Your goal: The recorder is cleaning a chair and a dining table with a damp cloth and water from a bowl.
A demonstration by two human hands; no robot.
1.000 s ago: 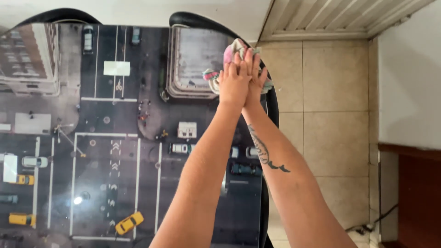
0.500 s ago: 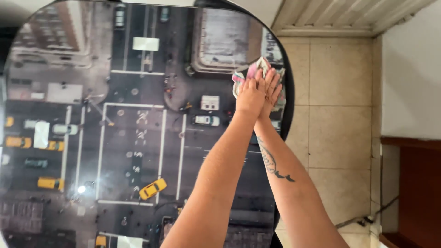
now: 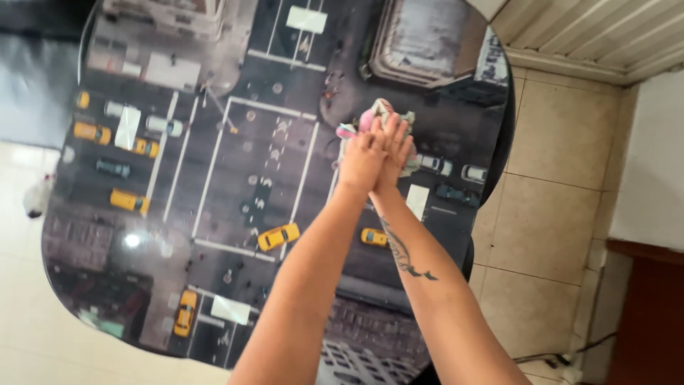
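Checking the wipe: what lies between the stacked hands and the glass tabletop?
In the head view, only the crumpled cloth, pressed under both hands on the tabletop.

Beige tiled floor (image 3: 556,214) right of table, white wall (image 3: 652,164), dark wooden furniture (image 3: 648,314), cable (image 3: 563,349) on floor.

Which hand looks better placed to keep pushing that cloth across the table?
Probably the left hand: it lies on top of the right hand, both pressing the cloth on the glossy table.

Beige tiled floor (image 3: 563,153), white wall (image 3: 652,164), dark wooden cabinet (image 3: 645,314)
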